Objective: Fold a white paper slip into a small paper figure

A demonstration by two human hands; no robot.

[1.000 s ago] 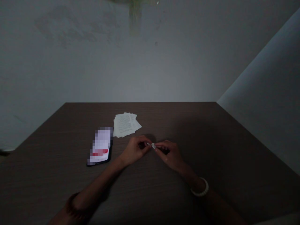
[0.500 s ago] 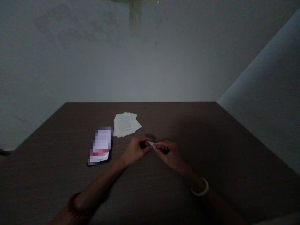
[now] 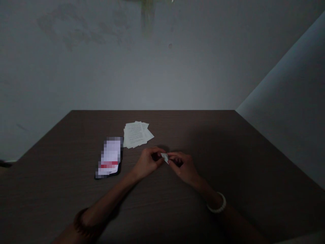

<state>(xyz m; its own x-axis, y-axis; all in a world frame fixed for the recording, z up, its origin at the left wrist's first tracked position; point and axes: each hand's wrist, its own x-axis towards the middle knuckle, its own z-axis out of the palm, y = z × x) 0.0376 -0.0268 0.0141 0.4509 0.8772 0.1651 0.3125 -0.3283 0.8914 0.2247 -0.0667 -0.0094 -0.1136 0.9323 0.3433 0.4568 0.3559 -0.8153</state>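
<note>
White paper piece is pinched by thumb and fingertips of both left hand and right hand, at mid-table. More of its pale face is exposed than a second ago, when only a narrow sliver was shown; hands barely shifted. Long axis is slanted, far-left to near-right, narrow end pointed near-right. Printed slips, far-left, are unmoved.

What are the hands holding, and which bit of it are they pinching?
A small white piece, maybe paper. The left hand pinches its left side, the right hand its right side.
</note>
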